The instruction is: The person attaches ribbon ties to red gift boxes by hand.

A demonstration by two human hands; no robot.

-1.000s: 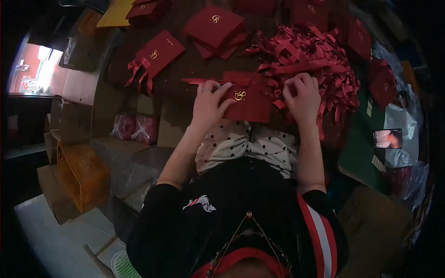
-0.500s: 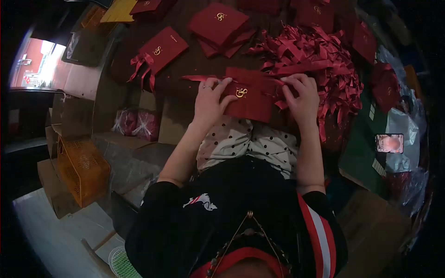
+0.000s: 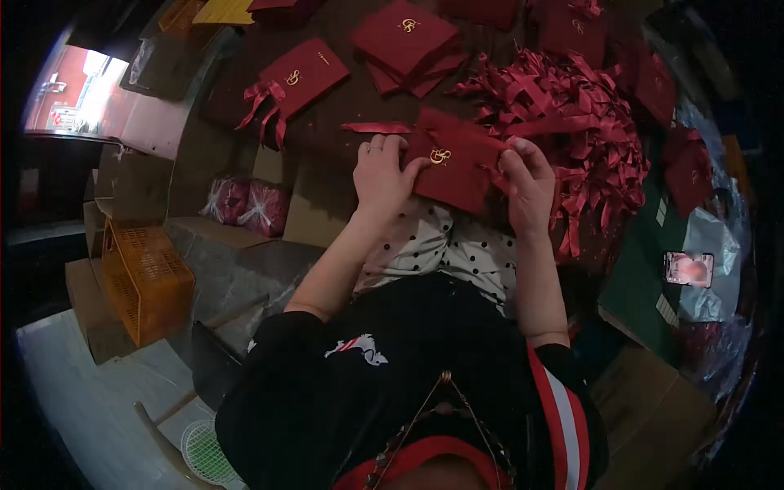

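Note:
A flat dark red pouch (image 3: 457, 167) with gold lettering lies slanted above my lap, between my two hands. My left hand (image 3: 381, 173) grips its left edge, thumb on the front near the lettering and fingers curled behind. At the upper right corner, my right hand (image 3: 531, 175) pinches a red ribbon (image 3: 496, 144) between thumb and fingers. Another ribbon end (image 3: 376, 127) sticks out to the left beyond my left hand. Just past my right hand rises a large heap of red ribbon bows (image 3: 580, 122).
A pouch with a tied bow (image 3: 306, 75) and a stack of pouches (image 3: 408, 41) lie on the dark work surface. A lit phone (image 3: 688, 269) rests on clear plastic at right. Cardboard boxes and an orange crate (image 3: 151, 278) stand at left.
The pouch has tilted, its right side now lower. My right hand's fingers have closed in more tightly at the ribbon. The whole view has shifted slightly.

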